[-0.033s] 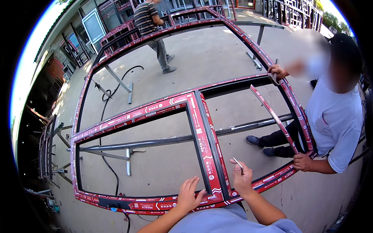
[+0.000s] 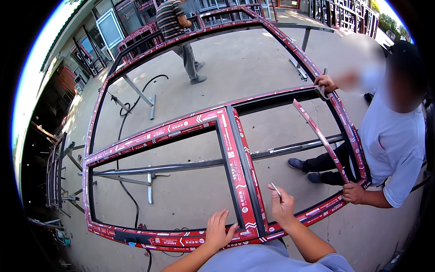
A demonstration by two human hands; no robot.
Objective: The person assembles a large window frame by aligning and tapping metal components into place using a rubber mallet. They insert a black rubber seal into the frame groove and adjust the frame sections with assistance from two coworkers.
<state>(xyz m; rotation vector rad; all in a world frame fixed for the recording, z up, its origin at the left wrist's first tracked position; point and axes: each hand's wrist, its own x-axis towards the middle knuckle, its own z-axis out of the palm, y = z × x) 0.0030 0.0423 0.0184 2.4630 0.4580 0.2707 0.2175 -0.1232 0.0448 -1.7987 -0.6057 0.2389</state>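
The window frame (image 2: 181, 124), wrapped in red film, lay spread out before the person, and its mullion (image 2: 235, 174) met the bottom rail (image 2: 181, 240) close to the body. The mullion's long axis ran away from the person, its far end leaning a little left; the fisheye bend made the whole frame's longer side hard to tell.

Just left of the mullion's near end, the left hand (image 2: 219, 230) rested on the bottom rail, fingers spread and gripping nothing. Just right of it, the right hand (image 2: 282, 208) pinched 1 slim pale rod (image 2: 275, 188), whose tip pointed away and leftward, toward the mullion. Good handling probably called for a light, steady left palm and a firm pinch, with the tip kept off the film to avoid scratches.

Farther right of the mullion, a co-worker (image 2: 392, 136) grasped a narrow red strip (image 2: 322, 138) by its near end; its far end slanted left. Well beyond the mullion stood 1 person in a striped shirt (image 2: 173, 20).
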